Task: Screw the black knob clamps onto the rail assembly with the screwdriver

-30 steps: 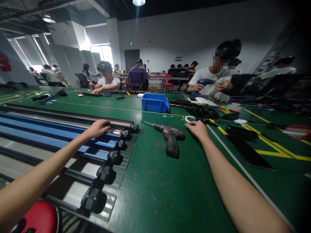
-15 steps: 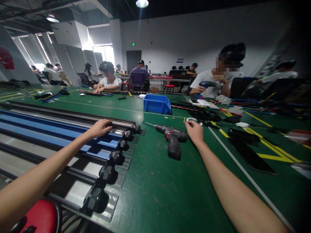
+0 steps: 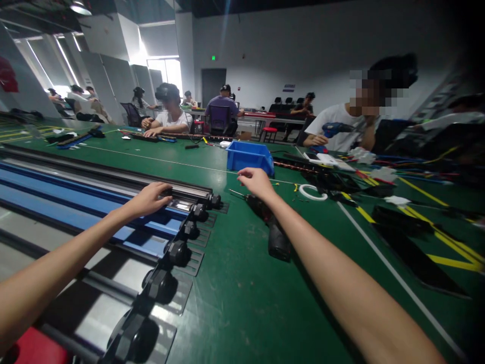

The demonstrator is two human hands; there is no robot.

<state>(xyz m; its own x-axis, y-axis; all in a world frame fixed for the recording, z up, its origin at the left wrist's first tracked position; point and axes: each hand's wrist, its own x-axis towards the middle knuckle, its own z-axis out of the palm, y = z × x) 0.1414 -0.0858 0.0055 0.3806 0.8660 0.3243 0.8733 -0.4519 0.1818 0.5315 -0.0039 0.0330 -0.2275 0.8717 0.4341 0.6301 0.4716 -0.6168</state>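
My left hand (image 3: 151, 198) lies over the far end of a row of long metal profiles (image 3: 76, 199), its fingers stretched out and touching the outer one. Black hexagonal end fittings (image 3: 178, 252) and slotted plates stick out from the ends of these profiles. Out over the green table, my right hand (image 3: 257, 182) has its thumb and fingers pinched together; whatever they hold is too small to make out. Below that wrist lies a black cordless drill (image 3: 279, 242), partly hidden by my forearm, with its thin bit pointing left. A blue plastic bin (image 3: 248, 157) stands just behind the hand.
A white ring (image 3: 312, 192) and small yellow pieces lie right of the drill. Farther right are cables and a dark flat panel (image 3: 417, 263). Across the table, one person holds a blue drill (image 3: 335, 129); another works at the left. A red stool (image 3: 38, 346) is at the lower left.
My right hand has moved left from beside the white ring to above the drill's front, near the blue bin. My left hand stays on the profiles. The view has shifted slightly.
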